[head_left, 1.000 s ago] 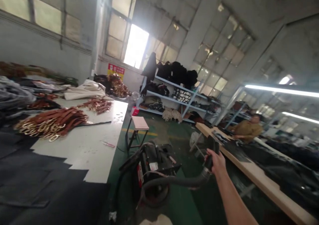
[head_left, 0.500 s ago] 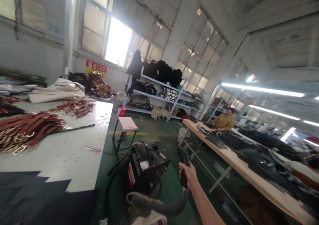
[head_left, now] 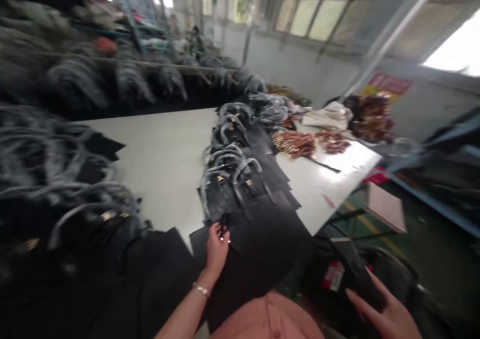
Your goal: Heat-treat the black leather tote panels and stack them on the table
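My left hand [head_left: 217, 246], with a bracelet at its wrist, is closed on a small black strap [head_left: 225, 221] with shiny metal bits. It is over a black leather-like panel [head_left: 258, 234] at the table's near edge. My right hand [head_left: 390, 306] is low on the right, its fingers round the black hose handle [head_left: 356, 269]. Below the handle is the dark box-shaped machine [head_left: 333, 275] with a red and white label, blurred. Just beyond my left hand lie black bag panels [head_left: 262, 171] with grey-wrapped handles [head_left: 225, 154] and gold-coloured fittings.
More black pieces with wrapped handles [head_left: 93, 194] are piled on the left. On the white table [head_left: 161, 164] lie bundles of brown straps [head_left: 296, 143] and a small pinkish tool [head_left: 329, 200]. A stool [head_left: 386, 206] stands at the right, near a blue shelf rack [head_left: 438, 196].
My view has swung left and down from the aisle to the table. My left hand has come into view with the small black strap; my right hand still holds the hose handle.
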`<state>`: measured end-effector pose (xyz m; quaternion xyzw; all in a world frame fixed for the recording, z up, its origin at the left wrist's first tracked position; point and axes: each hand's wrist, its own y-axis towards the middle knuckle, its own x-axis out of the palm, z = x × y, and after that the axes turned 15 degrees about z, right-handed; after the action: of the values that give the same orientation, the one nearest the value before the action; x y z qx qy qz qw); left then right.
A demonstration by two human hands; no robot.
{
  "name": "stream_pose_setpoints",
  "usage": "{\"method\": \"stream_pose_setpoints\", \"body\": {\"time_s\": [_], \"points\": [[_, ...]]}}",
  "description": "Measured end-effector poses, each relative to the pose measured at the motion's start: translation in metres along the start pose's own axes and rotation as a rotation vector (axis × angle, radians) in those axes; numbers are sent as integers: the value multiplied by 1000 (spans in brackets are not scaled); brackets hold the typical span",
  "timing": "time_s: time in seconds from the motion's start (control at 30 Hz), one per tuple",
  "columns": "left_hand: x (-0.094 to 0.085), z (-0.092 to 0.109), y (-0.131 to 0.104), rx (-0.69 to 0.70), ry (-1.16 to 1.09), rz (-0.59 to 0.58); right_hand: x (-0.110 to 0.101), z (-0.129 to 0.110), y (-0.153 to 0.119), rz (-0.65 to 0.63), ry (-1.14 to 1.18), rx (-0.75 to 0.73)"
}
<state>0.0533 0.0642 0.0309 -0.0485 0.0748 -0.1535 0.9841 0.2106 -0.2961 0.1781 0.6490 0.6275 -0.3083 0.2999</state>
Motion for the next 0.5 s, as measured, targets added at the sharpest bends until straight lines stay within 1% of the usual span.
{"method": "stream_pose_setpoints", "body": {"time_s": [0.03,0.07,0.1,0.13,0.23,0.3,0.37,0.43,0.5], "points": [[-3,-7,13,-112,-49,28,14,-8,10,-77,-37,-31],[-6,-12,21,-223,-107,35,27,-18,16,-152,-55,-71],[-6,-15,22,-321,-165,28,39,-30,18,-221,-62,-114],[-5,-15,19,-392,-209,16,51,-42,18,-284,-59,-164],[0,-7,1,-532,-315,-19,83,-79,12,-465,-52,-309],[1,-1,-6,-598,-392,-34,102,-100,7,-592,-63,-381],[1,4,-8,-636,-453,-35,119,-118,3,-729,-65,-444],[0,7,-9,-653,-495,-28,133,-132,-1,-861,-64,-497],[1,11,-10,-655,-521,-16,145,-144,-4,-960,-72,-538]]}}
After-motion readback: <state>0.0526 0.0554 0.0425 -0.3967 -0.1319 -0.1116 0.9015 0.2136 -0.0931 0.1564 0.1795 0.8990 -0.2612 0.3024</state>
